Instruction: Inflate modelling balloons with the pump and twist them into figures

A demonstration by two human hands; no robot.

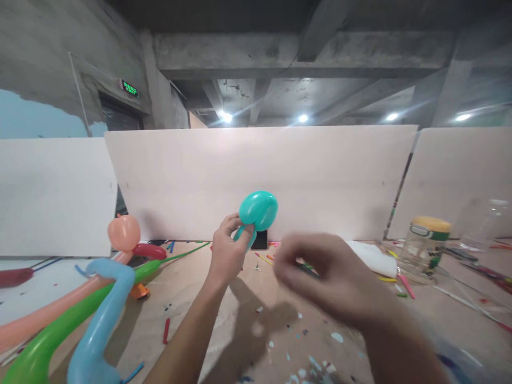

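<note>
My left hand [232, 242] pinches a teal balloon [260, 209] by its lower part, holding it above the table in the middle of the head view. The balloon has a large rounded bubble on top and a smaller section below, partly covered by my fingers. To the right, my right hand [324, 277] hangs over the table, smeared by motion. Its fingers look curled, but I cannot make out whether anything is between them. A gap separates it from the balloon.
Long blue [98, 320], green [68, 314] and peach balloons [124, 233] lie at the left. A cup with a yellow lid [426, 245] and a clear bottle [482, 229] stand at the right. Balloon scraps litter the table [192, 282]. White panels [320, 176] rise behind.
</note>
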